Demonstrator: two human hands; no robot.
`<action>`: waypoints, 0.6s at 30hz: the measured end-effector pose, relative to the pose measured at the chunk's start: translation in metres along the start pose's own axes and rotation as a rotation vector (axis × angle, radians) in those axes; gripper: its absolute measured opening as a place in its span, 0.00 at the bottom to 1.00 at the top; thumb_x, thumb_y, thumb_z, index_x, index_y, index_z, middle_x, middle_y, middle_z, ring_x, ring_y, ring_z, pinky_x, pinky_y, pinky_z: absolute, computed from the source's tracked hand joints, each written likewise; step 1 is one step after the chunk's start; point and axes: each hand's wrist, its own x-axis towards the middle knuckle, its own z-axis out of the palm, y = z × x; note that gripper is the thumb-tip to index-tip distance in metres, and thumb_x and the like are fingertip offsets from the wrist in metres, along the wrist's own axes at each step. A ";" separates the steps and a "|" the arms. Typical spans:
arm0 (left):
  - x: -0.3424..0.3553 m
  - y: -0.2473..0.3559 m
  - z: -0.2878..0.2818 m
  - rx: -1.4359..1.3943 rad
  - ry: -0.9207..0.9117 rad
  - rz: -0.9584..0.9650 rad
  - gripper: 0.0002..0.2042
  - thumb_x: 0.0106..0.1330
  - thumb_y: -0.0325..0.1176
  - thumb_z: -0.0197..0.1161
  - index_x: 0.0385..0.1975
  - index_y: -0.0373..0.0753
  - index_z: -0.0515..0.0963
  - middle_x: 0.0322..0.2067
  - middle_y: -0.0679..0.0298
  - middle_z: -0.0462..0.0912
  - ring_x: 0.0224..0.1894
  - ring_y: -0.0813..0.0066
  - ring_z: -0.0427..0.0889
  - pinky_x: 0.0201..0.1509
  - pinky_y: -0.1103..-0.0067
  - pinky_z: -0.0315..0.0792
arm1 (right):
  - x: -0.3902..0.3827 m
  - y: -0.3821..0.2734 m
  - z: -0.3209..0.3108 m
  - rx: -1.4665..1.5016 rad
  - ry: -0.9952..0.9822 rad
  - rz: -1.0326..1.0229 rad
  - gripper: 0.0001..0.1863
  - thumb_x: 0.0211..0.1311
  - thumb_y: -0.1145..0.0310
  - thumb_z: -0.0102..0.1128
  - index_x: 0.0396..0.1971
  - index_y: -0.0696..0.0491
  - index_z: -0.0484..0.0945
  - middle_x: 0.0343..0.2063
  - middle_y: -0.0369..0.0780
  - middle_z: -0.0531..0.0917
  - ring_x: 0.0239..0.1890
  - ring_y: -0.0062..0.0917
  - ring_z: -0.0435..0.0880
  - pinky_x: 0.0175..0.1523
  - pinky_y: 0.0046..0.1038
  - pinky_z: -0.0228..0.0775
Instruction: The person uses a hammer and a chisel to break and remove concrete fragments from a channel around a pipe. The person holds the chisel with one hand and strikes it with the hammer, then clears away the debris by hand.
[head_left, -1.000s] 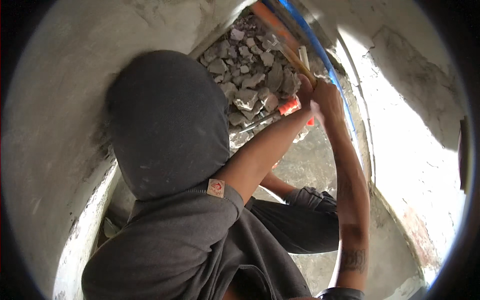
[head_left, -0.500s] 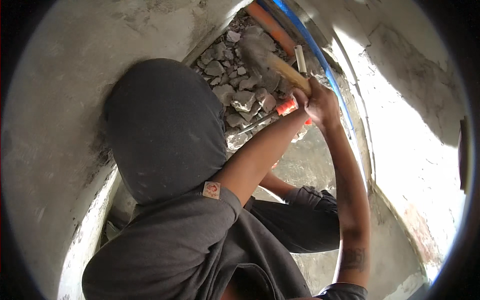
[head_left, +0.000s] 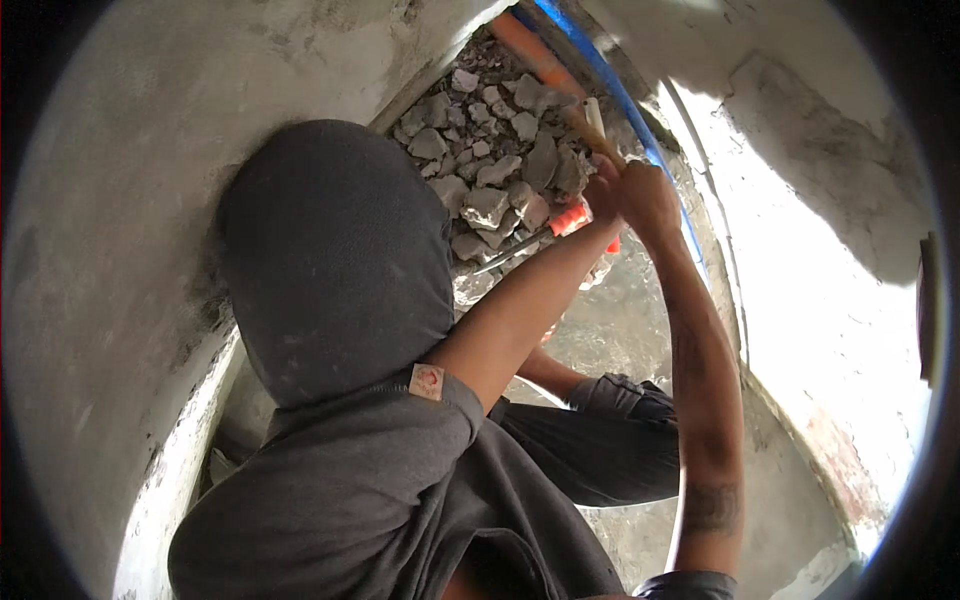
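Observation:
My left hand [head_left: 602, 194] and my right hand [head_left: 648, 203] are close together, both closed around the wooden handle [head_left: 594, 138] of a hammer. The handle slants up and left from my fists toward the rubble. The hammer's head cannot be made out against the broken stones. Just below my left hand lies a tool with a red grip [head_left: 569, 219] and a thin metal shaft [head_left: 512, 251]. Another bit of red shows under my wrists. Grey chunks of broken concrete [head_left: 487, 205] are heaped left of my hands.
An orange pipe [head_left: 535, 52], a blue pipe [head_left: 603, 68] and a short white pipe [head_left: 594, 115] run beside the rubble. A concrete wall [head_left: 200, 110] rises at left, a sunlit wall [head_left: 800, 260] at right. My dark-trousered knee [head_left: 335, 260] stands against the left wall.
The hammer has swung down onto the rubble; its handle was higher and its head blurred above the stones. My hands have turned with it, and some chunks beneath are now visible.

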 end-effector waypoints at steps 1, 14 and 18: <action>0.000 -0.002 -0.003 -0.017 0.005 0.009 0.34 0.65 0.65 0.43 0.30 0.32 0.76 0.26 0.49 0.81 0.30 0.51 0.82 0.30 0.62 0.73 | -0.011 -0.017 -0.011 0.001 -0.002 -0.006 0.29 0.63 0.42 0.50 0.36 0.58 0.78 0.24 0.57 0.81 0.34 0.52 0.82 0.38 0.47 0.72; -0.033 0.002 -0.026 -0.990 -0.460 0.019 0.25 0.65 0.55 0.49 0.37 0.34 0.75 0.32 0.51 0.81 0.36 0.55 0.83 0.36 0.64 0.75 | -0.042 -0.011 -0.002 0.107 0.069 -0.060 0.33 0.61 0.36 0.49 0.37 0.57 0.78 0.20 0.55 0.81 0.28 0.50 0.83 0.33 0.47 0.74; -0.043 0.025 -0.059 -1.052 -0.742 0.101 0.23 0.66 0.52 0.51 0.39 0.35 0.74 0.34 0.52 0.81 0.38 0.57 0.83 0.37 0.65 0.76 | -0.081 -0.019 -0.026 0.198 0.088 -0.036 0.35 0.63 0.38 0.48 0.30 0.62 0.78 0.20 0.56 0.80 0.28 0.52 0.82 0.34 0.47 0.74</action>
